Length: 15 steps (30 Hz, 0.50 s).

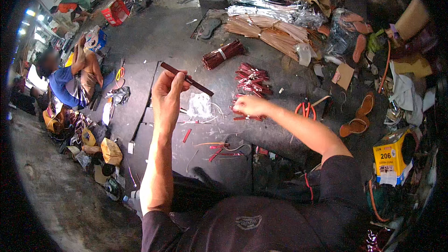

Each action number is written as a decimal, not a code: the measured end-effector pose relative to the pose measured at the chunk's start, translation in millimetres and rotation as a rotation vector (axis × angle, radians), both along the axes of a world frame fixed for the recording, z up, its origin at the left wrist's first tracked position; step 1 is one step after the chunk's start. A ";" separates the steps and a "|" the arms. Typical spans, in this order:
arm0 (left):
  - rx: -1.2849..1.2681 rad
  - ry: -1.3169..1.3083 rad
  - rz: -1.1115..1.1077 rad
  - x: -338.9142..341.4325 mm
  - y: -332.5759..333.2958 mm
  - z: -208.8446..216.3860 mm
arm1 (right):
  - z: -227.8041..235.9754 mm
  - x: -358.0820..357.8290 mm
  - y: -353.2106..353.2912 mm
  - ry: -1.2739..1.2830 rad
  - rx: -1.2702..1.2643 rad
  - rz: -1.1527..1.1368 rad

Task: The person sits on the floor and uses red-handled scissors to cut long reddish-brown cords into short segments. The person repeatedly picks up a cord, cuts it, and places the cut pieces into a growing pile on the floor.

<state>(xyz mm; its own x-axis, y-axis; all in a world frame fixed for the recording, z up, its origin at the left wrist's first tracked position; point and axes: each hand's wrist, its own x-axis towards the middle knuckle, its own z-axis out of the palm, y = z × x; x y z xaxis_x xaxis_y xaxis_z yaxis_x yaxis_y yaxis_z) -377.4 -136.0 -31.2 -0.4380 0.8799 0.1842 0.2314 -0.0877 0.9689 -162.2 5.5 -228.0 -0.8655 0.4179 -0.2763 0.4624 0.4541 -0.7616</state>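
Note:
My left hand (170, 86) is raised over the dark work surface, its thumb and fingers closed on a long, dark brown strip (199, 86). The strip slants down to the right past my fingertips. My right hand (253, 106) reaches in with curled fingers at the near end of a stack of short dark red strips with pale bits (252, 78). What its fingertips pinch is hidden. A tied bundle of dark red strips (223, 54) lies beyond my hands. Between them sits a crumpled clear plastic bag (199, 105).
Orange-handled scissors (305, 109) and brown sandal-shaped pieces (358, 122) lie at the right. Red scraps (215, 153) are scattered nearer me. Large bundles of tan strips (266, 32) lie at the back, a yellow box (391, 158) stands far right. Another person (70, 84) sits at the left.

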 end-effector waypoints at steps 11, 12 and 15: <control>-0.078 0.106 -0.078 2.0 -13.1 -2.4 | -90.5 73.7 31.2 0.003 0.687 -0.019; -0.101 0.096 -0.063 0.7 -16.5 -3.3 | -73.1 60.7 19.9 -0.060 0.626 0.087; -0.101 0.071 -0.071 -4.5 -18.4 -14.1 | -99.7 50.8 4.4 -0.122 0.816 0.212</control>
<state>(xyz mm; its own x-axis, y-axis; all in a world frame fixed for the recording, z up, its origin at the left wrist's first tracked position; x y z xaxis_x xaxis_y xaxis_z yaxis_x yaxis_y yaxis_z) -381.9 -154.4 -45.3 -0.3635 0.9237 0.1213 0.2961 -0.0089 0.9551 -111.4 9.8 -327.7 -0.9317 0.3590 -0.0556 0.3631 0.9254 -0.1088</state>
